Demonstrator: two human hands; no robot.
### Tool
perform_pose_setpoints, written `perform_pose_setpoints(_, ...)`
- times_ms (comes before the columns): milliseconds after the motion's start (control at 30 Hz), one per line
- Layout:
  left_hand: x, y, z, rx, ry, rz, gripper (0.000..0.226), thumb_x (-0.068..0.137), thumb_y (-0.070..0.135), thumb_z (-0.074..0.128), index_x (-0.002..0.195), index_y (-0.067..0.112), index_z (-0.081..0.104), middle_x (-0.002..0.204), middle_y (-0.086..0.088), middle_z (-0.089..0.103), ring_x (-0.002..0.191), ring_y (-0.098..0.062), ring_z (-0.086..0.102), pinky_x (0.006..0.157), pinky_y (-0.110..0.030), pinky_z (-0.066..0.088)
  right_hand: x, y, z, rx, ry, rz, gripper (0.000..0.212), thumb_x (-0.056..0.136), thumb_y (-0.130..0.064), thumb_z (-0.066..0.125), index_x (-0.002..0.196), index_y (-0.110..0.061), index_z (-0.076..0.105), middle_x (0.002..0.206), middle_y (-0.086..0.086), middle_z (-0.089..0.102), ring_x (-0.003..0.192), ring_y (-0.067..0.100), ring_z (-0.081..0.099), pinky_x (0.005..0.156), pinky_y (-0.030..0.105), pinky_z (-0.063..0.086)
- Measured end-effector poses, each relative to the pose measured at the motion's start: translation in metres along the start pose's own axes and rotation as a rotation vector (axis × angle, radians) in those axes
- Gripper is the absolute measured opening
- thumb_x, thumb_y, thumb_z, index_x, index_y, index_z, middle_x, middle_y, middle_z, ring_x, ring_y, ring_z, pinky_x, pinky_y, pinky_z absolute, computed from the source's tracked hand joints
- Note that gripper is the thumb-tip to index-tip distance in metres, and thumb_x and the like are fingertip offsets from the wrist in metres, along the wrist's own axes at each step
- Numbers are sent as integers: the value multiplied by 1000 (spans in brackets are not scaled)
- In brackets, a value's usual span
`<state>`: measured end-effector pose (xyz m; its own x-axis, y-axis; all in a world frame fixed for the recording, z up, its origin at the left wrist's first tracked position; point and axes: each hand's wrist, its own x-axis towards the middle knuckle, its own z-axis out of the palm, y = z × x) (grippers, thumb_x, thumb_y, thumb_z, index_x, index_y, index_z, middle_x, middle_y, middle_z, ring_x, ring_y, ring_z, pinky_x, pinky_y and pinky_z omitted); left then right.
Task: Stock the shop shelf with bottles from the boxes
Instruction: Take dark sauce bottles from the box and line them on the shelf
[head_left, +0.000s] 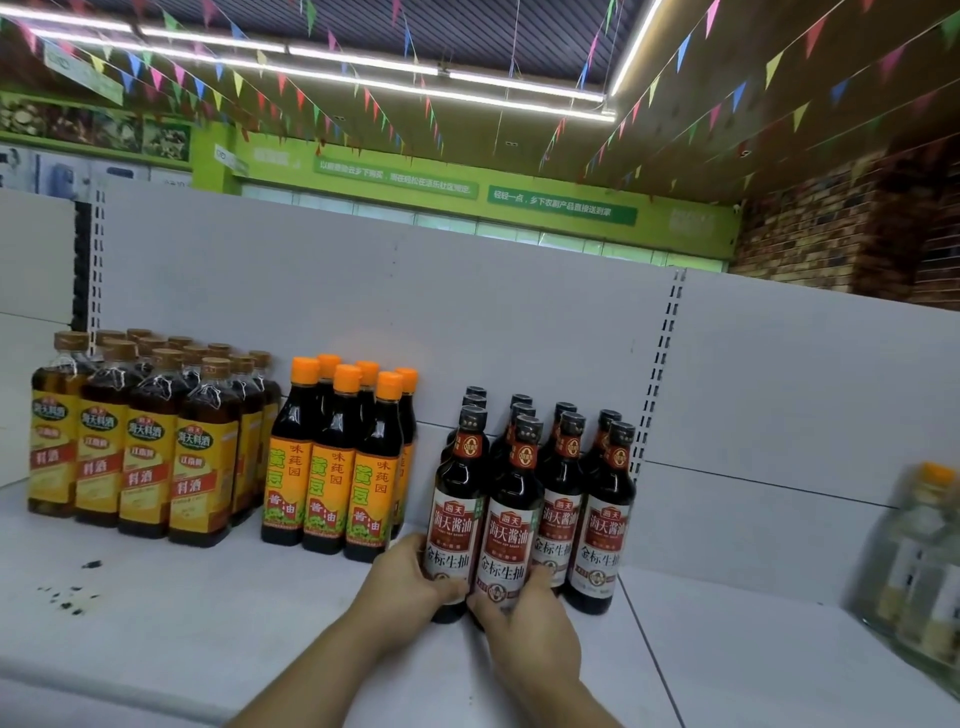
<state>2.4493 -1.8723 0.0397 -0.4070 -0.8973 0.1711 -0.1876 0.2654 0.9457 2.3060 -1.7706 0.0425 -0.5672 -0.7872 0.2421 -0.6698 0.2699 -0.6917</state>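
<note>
The left hand (415, 577) curls round the front-left black-capped soy sauce bottle (457, 499) and the right hand (519, 608) round the neighbouring bottle (511, 519), both upright mid-shelf (208, 623). Orange-capped soy sauce (332, 467) and cooking wine (150, 441) stand leftward. The shelf's right end looks largely unstocked, so roughly halfway.

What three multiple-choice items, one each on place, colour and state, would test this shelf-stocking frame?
1. The orange-capped bottles stand: A) right of the black-capped bottles; B) between those and the yellow-label bottles; C) in a box.
2. The bottles being held have caps that are: A) black; B) orange; C) white.
3. The left hand and right hand: A) hang idle; B) share one bottle; C) each grip a front bottle.
Key: 1 B, they sit mid-row; 2 A, dark caps top that group; 3 C, fingers curl round two neighbouring labels.
</note>
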Motion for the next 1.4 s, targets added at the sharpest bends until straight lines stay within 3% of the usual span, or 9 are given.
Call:
perform_pose_setpoints(167, -1, -2, 4, -21, 17, -19, 53, 76, 18, 91, 121, 23, 65, 108, 10, 77, 97, -4, 73, 75, -16, 57, -1, -3, -4, 6, -38, 20, 63, 79, -64, 72, 123, -31, 41, 116, -16, 66, 111, 14, 65, 97, 39, 51)
perform_pose_setpoints(333, -9, 3, 6, 33, 47, -107, 57, 76, 31, 92, 124, 19, 64, 113, 7, 75, 101, -10, 71, 91, -28, 57, 1, -2, -10, 4, -109, 45, 72, 71, -55, 80, 127, -27, 46, 117, -13, 66, 110, 15, 65, 95, 41, 54)
perform_pose_setpoints(433, -21, 16, 7, 207, 107, -129, 55, 78, 39, 88, 116, 20, 54, 113, 9, 67, 97, -13, 64, 86, -30, 51, 3, 8, -9, -78, -132, 42, 80, 65, -58, 76, 132, -28, 45, 123, -12, 66, 111, 15, 64, 95, 41, 56)
perform_pose_setpoints(567, -49, 35, 4, 543, 284, -128, 36, 95, 41, 64, 122, 21, 50, 120, 3, 63, 92, -18, 54, 80, -36, 49, -18, -1, -34, -261, -186, 29, 63, 82, -53, 67, 134, -25, 47, 130, -3, 60, 116, 22, 61, 99, 42, 53)
perform_pose_setpoints(633, -65, 44, 2, 610, 297, -93, 29, 95, 42, 60, 118, 25, 51, 123, 5, 61, 93, -17, 55, 79, -36, 49, -28, -4, -49, -355, -218, -4, 55, 90, -52, 61, 136, -23, 49, 133, -2, 59, 119, 23, 59, 100, 42, 51)
perform_pose_setpoints(867, -124, 71, 9, 712, 213, 17, 34, 93, 33, 59, 127, 33, 55, 129, 11, 62, 110, -16, 61, 83, -33, 51, -61, -7, -98, -495, -260, -105, 52, 100, -49, 52, 141, -19, 50, 138, 4, 58, 124, 26, 56, 103, 43, 48)
perform_pose_setpoints(1133, -177, 90, 19, 762, 280, 116, 47, 94, 35, 61, 139, 33, 50, 142, 14, 51, 122, -11, 56, 91, -33, 52, -94, -13, -144, -471, -206, -268, 42, 101, -43, 54, 135, -19, 54, 129, 3, 63, 115, 27, 60, 94, 39, 51)
perform_pose_setpoints(1300, -219, 84, 32, 860, 291, 88, 49, 95, 38, 58, 142, 32, 48, 145, 14, 45, 128, -10, 50, 93, -35, 51, -118, -4, -155, -482, -235, -396, 42, 101, -39, 54, 135, -15, 54, 130, 7, 60, 116, 30, 57, 94, 42, 52)
perform_pose_setpoints(1400, -249, 74, 42, 900, 311, 52, 45, 94, 34, 56, 139, 28, 52, 140, 10, 49, 125, -14, 52, 86, -36, 50, -136, 8, -146, -478, -283, -466, 41, 101, -37, 52, 135, -14, 54, 132, 9, 59, 118, 32, 56, 94, 44, 51)
